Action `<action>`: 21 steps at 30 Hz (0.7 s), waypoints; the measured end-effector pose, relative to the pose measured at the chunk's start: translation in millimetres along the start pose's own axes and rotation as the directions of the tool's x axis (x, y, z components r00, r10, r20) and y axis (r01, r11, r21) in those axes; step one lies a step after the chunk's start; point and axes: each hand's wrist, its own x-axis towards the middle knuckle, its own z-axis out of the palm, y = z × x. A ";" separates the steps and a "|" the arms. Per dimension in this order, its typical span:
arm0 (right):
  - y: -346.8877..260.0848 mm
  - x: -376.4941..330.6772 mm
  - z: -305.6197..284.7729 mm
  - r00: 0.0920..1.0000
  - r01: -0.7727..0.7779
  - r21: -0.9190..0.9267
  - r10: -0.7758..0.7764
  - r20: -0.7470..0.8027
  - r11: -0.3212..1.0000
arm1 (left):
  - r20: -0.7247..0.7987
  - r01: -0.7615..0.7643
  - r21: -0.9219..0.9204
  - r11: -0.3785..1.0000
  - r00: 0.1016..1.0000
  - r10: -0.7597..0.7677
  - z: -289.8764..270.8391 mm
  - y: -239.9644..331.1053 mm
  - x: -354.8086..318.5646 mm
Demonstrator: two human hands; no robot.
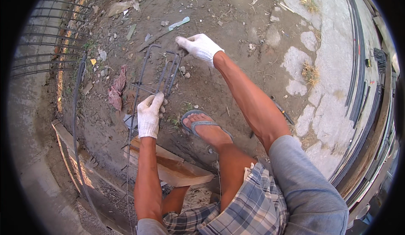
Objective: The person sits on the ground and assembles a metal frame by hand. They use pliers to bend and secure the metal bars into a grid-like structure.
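Note:
A narrow frame of bent, thin steel bars [144, 66] stretches away from me over the dirt, with crosspieces tied along it. My left hand [148, 116], in a white knit glove, is closed on a bar at the frame's near right side. Beyond it and to the right, my right hand [199, 48], gloved the same way, is held just off the frame's far end. Its fingers are pinched together, and whatever they may hold is too small to make out.
A wooden board piece [185, 174] lies under the frame by my legs. My sandalled foot [204, 125] stands right of it. At far left, a grid of bars [50, 34] sticks out over concrete. Long dark rods [358, 66] lie at right; a dark tool [283, 110] sits beneath my right forearm.

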 end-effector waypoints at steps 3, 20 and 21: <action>-34.1 -24.4 -15.0 0.970 -0.087 0.301 0.149 -0.192 0.950 | -0.030 0.037 0.004 0.999 0.999 -0.037 -10.2 -1.4 -2.1; -35.3 -95.7 23.0 0.901 0.320 -0.544 -0.427 -0.079 0.776 | 0.010 -0.071 -0.009 0.997 0.997 0.071 -8.4 -8.8 -7.8; -44.2 -99.9 27.8 0.902 0.339 -0.543 -0.430 -0.045 0.768 | 0.014 -0.048 -0.012 0.999 0.999 0.048 -10.4 -7.7 -9.6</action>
